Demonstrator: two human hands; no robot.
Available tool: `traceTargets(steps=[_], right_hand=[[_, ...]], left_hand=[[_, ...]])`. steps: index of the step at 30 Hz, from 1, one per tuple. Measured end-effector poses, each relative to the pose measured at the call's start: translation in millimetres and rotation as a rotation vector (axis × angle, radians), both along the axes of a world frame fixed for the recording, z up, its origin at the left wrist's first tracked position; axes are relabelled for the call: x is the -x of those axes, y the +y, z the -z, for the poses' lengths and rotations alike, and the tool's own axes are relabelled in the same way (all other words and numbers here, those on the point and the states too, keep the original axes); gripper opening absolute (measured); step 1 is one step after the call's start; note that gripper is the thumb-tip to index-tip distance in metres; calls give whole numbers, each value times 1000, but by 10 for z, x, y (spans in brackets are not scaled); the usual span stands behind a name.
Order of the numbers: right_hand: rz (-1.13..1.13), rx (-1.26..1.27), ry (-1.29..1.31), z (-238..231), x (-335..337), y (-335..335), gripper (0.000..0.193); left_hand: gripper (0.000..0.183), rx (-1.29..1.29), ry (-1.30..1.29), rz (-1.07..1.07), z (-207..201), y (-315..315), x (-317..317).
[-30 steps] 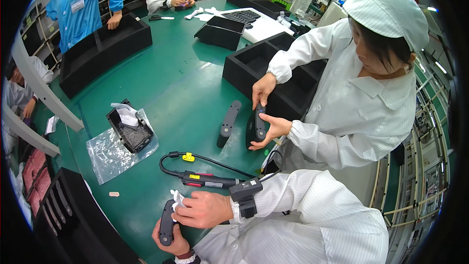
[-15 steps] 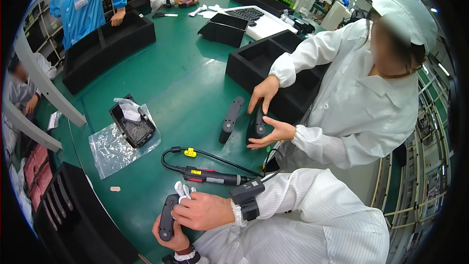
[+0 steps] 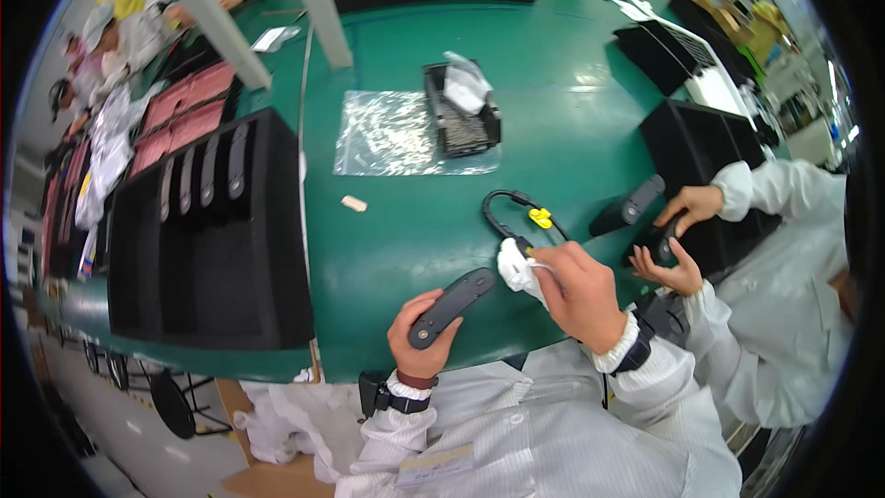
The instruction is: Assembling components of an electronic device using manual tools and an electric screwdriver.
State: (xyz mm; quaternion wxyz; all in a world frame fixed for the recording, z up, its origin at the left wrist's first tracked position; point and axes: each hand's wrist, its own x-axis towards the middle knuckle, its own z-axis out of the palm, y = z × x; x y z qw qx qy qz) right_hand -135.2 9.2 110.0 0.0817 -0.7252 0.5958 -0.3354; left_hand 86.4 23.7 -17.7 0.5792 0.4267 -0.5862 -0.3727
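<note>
My left hand is closed around an elongated dark grey device with rounded ends, tilted above the green table. A crumpled white cloth is pinched in my right hand, to the right of the device and apart from it. Beneath and behind that hand, a black cable with a yellow tag curves across the table. The electric screwdriver on the cable is mostly hidden by my right hand and the cloth.
A black foam box at left holds several similar devices. A screw-filled black tray rests on a clear plastic bag. At right, a co-worker's hands hold a device beside another device on the table.
The view has swung left, bringing the foam box fully in. My right hand has drawn the cloth away from the device toward the right; my left hand keeps hold of the device.
</note>
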Motion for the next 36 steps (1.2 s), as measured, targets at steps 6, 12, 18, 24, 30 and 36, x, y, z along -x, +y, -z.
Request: traceTargets(steps=[6,12,18,24,30,36], right_hand=[[-280,107,132,124,-331,58,28],[-375,104,400,147,-334,109,27],[-421,228,538,138,-273,43,28],[-335,211,490,174,-410,134,14],[-359,282,442,203,-451,102,13],[-306,94,394,13,-68,25,17]], left_hand=[[52,-4,18,-15,-41,2,2],[49,25,11,-45,-3,-43,55],[47,-111,48,-71,141,114,-83],[42,-149,-109,-84,-80,103,9],[45,-116,182,-43,178,59,-17],[46,45,3,-55,-61,-48,82]])
